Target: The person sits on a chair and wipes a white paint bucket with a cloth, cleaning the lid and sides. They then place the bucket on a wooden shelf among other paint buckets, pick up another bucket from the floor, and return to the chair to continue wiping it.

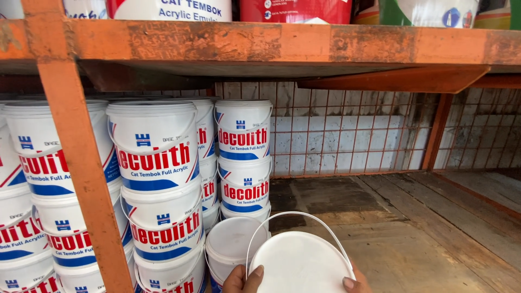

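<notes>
A white paint bucket (300, 266) with a plain white lid sits at the bottom centre, its thin white handle (298, 217) arched upright above it. My left hand (241, 280) grips the bucket's left rim, thumb on the lid edge. On the right rim is my right hand (354, 283), with only its fingertips showing. Both hands are cut off by the frame's lower edge. Another white bucket (230, 244) stands just left of it, touching or nearly touching.
Stacks of white buckets with red and blue print (160, 179) fill the shelf's left side. An orange metal upright (78, 163) stands in front of them. Worn wooden shelf boards (412, 228) stretch to the right, backed by wire mesh (347, 130). More buckets (293, 10) stand on the orange shelf above.
</notes>
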